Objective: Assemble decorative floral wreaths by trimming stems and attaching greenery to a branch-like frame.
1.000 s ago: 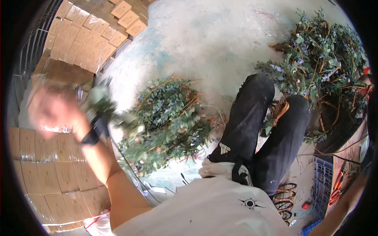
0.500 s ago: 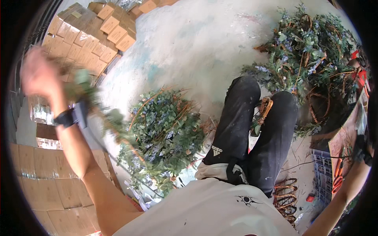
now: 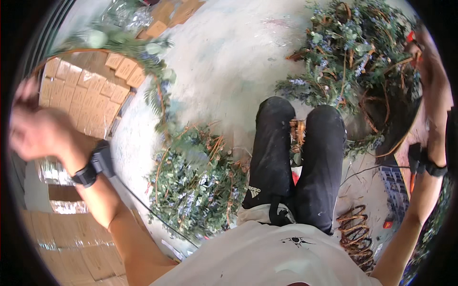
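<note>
At the far left my left hand (image 3: 43, 128) is raised, its fingers smeared by motion. Beside it a twig wreath (image 3: 98, 40) with eucalyptus leaves and blue flowers arcs through the air; whether the fingers touch its ring is unclear. Below and to the right of that ring lies a heap of leafy wreaths (image 3: 195, 186). My right hand (image 3: 433, 81) stretches up along the right rim, next to a larger pile of similar wreaths (image 3: 348, 52). It is blurred, and I cannot make out anything in it. Brown twigs (image 3: 296, 131) show between my knees.
Stacked cardboard boxes (image 3: 78, 93) stand at the upper left, with more wrapped boxes (image 3: 57, 238) at the lower left. Bare twig rings (image 3: 355, 236) lie right of my legs, near a blue crate (image 3: 395, 186). Black cords trail from both wrists.
The wreath by my left hand has swung up and away to the far upper left. My left hand has lowered, while my right hand has reached up and forward along the right side.
</note>
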Motion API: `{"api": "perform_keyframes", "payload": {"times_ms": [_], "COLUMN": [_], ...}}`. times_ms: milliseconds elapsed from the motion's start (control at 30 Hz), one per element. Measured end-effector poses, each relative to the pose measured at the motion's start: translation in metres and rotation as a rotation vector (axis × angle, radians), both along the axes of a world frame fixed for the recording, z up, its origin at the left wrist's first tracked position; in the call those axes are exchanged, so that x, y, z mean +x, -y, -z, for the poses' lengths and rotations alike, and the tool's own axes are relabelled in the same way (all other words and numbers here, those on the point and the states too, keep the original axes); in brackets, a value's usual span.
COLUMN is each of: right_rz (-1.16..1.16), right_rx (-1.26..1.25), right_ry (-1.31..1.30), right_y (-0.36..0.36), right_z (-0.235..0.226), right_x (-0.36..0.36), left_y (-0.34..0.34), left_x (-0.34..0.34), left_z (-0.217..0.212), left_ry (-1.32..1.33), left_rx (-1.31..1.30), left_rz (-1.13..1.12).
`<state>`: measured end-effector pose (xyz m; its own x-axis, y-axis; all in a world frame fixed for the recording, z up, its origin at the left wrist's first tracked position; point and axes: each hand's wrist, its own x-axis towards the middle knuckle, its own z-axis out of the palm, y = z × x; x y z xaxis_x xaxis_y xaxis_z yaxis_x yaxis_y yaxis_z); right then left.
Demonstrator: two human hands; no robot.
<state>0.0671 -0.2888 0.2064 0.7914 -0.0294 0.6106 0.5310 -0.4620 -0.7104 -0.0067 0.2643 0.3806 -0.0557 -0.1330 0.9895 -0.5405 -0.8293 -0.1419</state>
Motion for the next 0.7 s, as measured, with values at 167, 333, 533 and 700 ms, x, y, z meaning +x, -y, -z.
{"api": "perform_keyframes", "payload": {"times_ms": [167,333,533,700], "right_rz": [0.026,-0.238,-0.307,-0.566], "right_rx": [0.042,0.207,0.129,0.431], "right_ry": [-0.213,-0.156,-0.097,-0.435], "right_y": [-0.020,-0.032,-0.062,-0.084], "right_z": [-0.001,0.017,0.071,0.106], "right_x": [-0.013,-0.004,-0.014,-0.023], "left_y": [0.147,0.231,0.293,0.283], "left_x": [0.075,0.097,0.074,0.055], "left_z": [0.135,0.210,0.247,0.261], "left_ry": [-0.392,-0.916,-1.139,-1.162], "left_rx": [-0.382,-0.451,-0.560,-0.536], "left_rz": [0.363,0.799,1.274,1.203]}}
